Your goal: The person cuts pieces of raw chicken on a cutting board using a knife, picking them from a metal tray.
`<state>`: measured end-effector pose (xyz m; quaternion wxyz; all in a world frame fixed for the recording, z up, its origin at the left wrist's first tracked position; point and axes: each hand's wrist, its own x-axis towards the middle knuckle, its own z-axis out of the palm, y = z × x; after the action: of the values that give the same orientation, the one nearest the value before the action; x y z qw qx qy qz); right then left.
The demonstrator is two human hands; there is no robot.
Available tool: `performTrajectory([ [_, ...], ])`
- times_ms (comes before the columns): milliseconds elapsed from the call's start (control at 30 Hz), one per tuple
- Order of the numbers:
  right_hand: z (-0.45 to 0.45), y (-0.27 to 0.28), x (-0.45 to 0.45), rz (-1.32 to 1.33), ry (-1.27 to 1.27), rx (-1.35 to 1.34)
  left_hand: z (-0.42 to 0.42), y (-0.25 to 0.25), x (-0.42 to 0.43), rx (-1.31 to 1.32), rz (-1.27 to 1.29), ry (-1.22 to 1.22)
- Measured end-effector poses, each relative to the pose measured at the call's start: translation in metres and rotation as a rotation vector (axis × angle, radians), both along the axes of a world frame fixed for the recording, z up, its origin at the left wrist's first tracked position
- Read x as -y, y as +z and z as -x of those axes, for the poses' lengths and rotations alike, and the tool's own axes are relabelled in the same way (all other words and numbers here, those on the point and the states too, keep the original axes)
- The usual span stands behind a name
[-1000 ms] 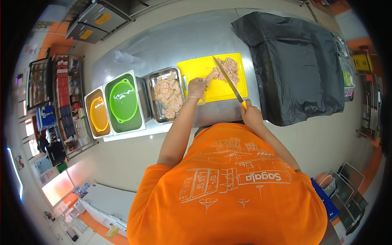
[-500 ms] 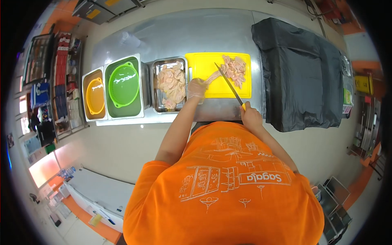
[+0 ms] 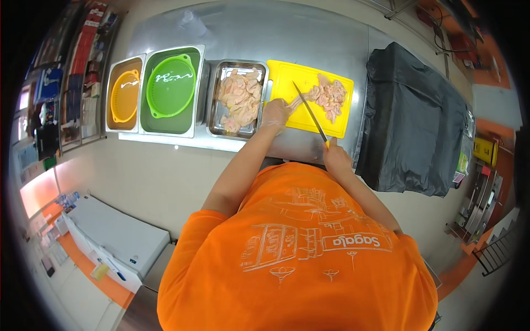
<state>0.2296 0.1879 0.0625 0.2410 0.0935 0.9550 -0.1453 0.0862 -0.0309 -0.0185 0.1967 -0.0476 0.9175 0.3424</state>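
My left hand (image 3: 276, 114), in a clear plastic glove, pinches one end of a strip of raw chicken skin (image 3: 296, 103) on the yellow cutting board (image 3: 281, 74). My right hand (image 3: 338, 157) is wrapped round the yellow handle of a knife (image 3: 312, 113). Its long blade lies across the strip, pointing away from me; whether the edge touches the board I cannot tell. Just right of the blade is a heap of cut pale pink pieces (image 3: 332, 99). Left of the board, a steel tray (image 3: 214, 113) holds larger raw pieces (image 3: 240, 96).
Farther left, a deep steel container holds a green basket (image 3: 172, 88) in liquid, beside another with an orange basket (image 3: 125, 99). Something covered in black plastic (image 3: 414, 121) stands right of the board. A clear container (image 3: 192, 23) lies toward the back of the steel table (image 3: 309, 30).
The whole view has tilted and shifted with my head. My left hand still grips the strip, and the knife stays across it with little visible movement.
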Motion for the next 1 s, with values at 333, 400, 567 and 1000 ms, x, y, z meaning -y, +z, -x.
performTrajectory([
  [333, 0.036, -0.064, 0.013, 0.078, -0.043, -0.132, 0.007, 0.004, -0.006, 0.012, 0.216, -0.264],
  [400, 0.005, -0.052, -0.002, 0.082, -0.048, -0.098, 0.004, -0.015, -0.006, -0.016, 0.05, -0.049],
  [567, -0.036, -0.012, -0.027, 0.07, -0.084, 0.008, 0.004, -0.002, -0.004, -0.05, -0.149, -0.015],
  [1000, -0.049, 0.001, -0.026, 0.155, -0.2, -0.078, 0.02, 0.025, -0.023, 0.337, -0.485, -0.014],
])
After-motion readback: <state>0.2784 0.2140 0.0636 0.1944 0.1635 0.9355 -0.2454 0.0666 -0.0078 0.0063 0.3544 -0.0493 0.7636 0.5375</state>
